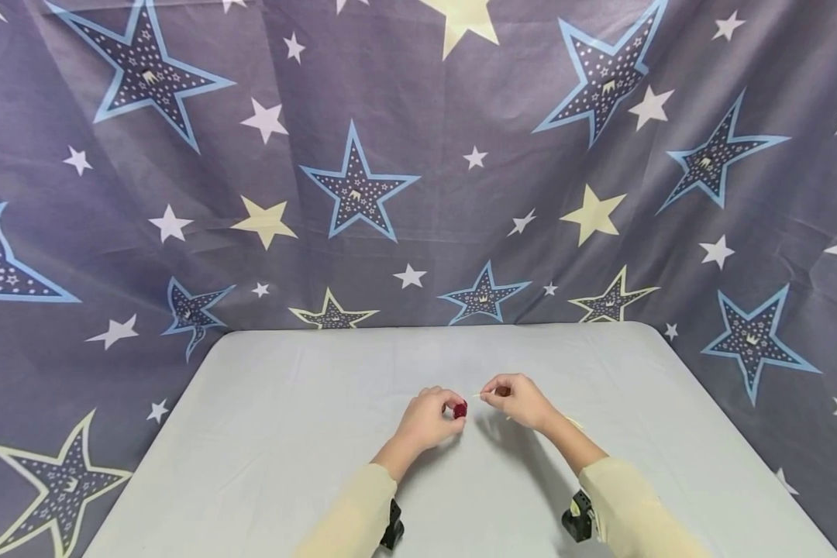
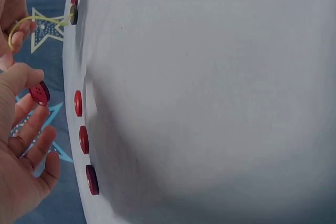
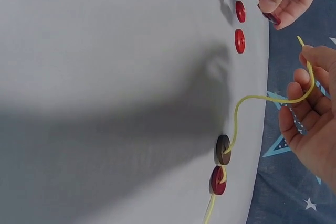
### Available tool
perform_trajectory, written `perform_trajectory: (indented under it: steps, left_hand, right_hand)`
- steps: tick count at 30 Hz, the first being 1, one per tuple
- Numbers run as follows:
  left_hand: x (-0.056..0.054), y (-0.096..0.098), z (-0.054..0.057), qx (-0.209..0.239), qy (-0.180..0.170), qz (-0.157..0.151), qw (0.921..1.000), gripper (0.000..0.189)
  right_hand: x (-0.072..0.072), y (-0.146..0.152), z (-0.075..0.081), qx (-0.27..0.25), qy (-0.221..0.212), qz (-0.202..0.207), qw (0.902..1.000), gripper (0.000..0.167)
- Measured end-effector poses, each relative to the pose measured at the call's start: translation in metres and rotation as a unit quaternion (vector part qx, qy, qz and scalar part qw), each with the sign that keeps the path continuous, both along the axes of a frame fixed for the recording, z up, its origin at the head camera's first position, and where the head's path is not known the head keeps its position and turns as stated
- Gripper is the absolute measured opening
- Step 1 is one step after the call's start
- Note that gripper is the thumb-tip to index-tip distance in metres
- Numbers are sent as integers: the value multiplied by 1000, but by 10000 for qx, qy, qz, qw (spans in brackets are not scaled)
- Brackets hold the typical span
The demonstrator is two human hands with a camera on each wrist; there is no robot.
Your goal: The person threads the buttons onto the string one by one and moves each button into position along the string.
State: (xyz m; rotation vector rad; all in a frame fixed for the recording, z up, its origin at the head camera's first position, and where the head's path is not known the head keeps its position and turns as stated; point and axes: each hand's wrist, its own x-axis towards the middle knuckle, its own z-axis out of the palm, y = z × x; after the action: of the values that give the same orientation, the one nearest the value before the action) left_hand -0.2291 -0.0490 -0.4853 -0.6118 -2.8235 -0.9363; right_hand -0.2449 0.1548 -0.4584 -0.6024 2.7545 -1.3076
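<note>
Between thumb and fingers, my left hand (image 1: 427, 420) pinches a dark red button (image 2: 40, 93), its holes facing the other hand. My right hand (image 1: 521, 401) pinches a yellow cord (image 3: 252, 97) close to its end, and the free tip (image 3: 300, 40) points toward the button across a small gap. From the right fingers the cord runs down to the table through a brown button (image 3: 224, 149) and a red button (image 3: 218, 180), then continues past them.
Three loose buttons lie in a row on the white-covered table (image 1: 286, 434): a bright red button (image 2: 78, 103), another red button (image 2: 84, 140) and a darker red button (image 2: 92, 180). A star-patterned curtain (image 1: 404, 279) hangs behind the table and along its sides.
</note>
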Motion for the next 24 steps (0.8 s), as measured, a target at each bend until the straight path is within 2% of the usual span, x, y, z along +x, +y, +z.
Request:
perform_trajectory:
  steps: [4,8,18,24]
  left_hand:
    - [0,-4,0,296,-135,4,9995,23]
    - [-1,-8,-2,812,-376,36,9960,24]
    - [0,-14,-7,1862,-619,-44,9805,29]
    - [0,-19,-12,2256,-644,-7,9721,25]
  right_hand:
    - [0,-2,0,24,18,61,10000,13]
    - [1,-4,1,4,27,97,9999,13]
    - [4,-7,2,77,50,82,9999,12]
    - [3,-8,1,64,-34,38,10000,12]
